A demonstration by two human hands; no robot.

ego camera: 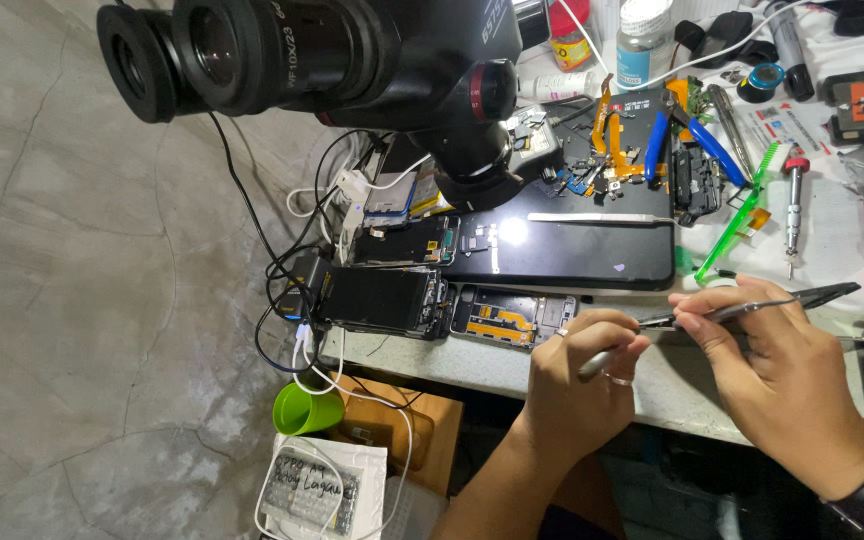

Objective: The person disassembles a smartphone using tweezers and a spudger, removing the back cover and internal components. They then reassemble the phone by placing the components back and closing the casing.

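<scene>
Tweezers [752,305] are lying pinched between the right hand's [782,380] thumb and fingers, tips pointing toward the left hand [577,375] above the bench's front edge [652,395]. The left hand is curling tight around a slim silver tool [602,358], touching the tweezer tips. Just beyond, an opened phone [507,318] is lying beside a black mat [572,245]. A microscope [332,60] is hanging overhead.

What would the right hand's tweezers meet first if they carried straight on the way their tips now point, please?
Most likely the left hand: the tweezers in the right hand point leftward, tips already at its fingertips. Whether they touch is unclear.
</scene>
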